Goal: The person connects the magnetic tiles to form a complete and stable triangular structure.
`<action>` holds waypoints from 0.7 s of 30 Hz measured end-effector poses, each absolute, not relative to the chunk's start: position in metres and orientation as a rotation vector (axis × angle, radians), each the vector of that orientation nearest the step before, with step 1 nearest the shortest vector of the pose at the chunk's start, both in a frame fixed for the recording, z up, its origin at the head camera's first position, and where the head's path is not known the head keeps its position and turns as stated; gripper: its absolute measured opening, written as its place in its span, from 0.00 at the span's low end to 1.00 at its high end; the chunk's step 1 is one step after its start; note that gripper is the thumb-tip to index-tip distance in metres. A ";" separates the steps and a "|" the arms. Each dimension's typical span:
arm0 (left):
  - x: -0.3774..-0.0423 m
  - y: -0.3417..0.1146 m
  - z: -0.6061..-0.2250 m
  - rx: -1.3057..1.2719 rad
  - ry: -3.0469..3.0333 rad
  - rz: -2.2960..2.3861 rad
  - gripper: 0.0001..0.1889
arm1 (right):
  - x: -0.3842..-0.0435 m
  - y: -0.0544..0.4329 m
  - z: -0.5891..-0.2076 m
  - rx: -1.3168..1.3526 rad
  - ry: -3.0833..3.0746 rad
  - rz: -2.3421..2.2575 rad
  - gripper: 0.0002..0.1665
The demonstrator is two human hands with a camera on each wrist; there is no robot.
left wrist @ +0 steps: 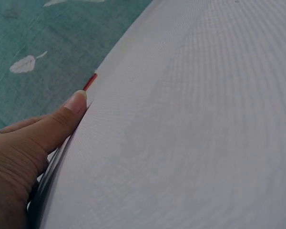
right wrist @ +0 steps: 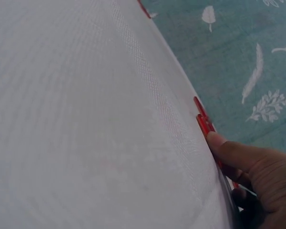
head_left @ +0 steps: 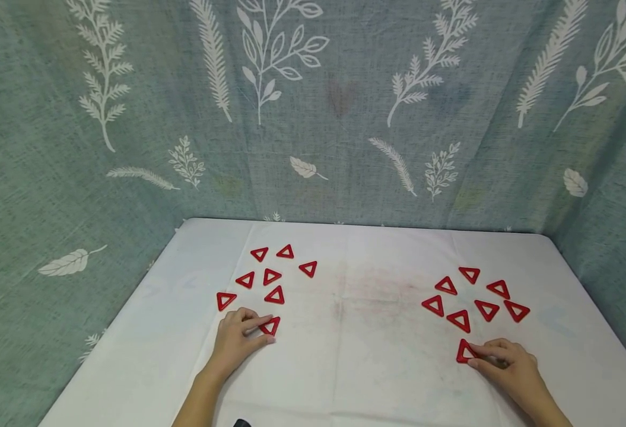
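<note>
Your right hand (head_left: 510, 369) pinches one red triangle (head_left: 459, 352) between thumb and fingertips, just above or on the white table (head_left: 371, 362); you can't tell which. Slightly farther, your left hand (head_left: 238, 339) has thumb and forefinger brought in on another triangle (head_left: 277, 327). Beyond each hand lie seven more: the right cluster (head_left: 486, 303), then the left cluster (head_left: 266, 277). Behind hangs a leaf-printed green curtain (head_left: 345, 184).

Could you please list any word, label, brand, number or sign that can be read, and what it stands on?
None readable: the red triangles and white tabletop show no lettering; the green backdrop carries plant motifs, not writing. Too little of the dark object at the bottom edge shows to tell.
</note>
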State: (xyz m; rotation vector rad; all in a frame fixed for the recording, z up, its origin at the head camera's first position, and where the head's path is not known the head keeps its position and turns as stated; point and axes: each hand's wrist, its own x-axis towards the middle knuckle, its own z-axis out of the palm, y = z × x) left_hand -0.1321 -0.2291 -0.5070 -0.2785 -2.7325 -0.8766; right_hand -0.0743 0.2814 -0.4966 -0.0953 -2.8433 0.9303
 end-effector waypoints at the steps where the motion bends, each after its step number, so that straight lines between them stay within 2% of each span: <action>1: -0.132 -0.229 -0.507 -0.290 -2.730 -0.879 0.24 | -0.074 0.281 -0.497 -0.087 -2.838 0.922 0.20; 13: -0.130 -0.224 -0.507 -0.170 -2.757 -0.969 0.23 | -0.077 0.278 -0.493 -0.080 -2.914 0.890 0.22; 21: -0.130 -0.215 -0.506 -0.191 -2.750 -0.974 0.22 | -0.079 0.274 -0.492 -0.038 -2.915 0.940 0.21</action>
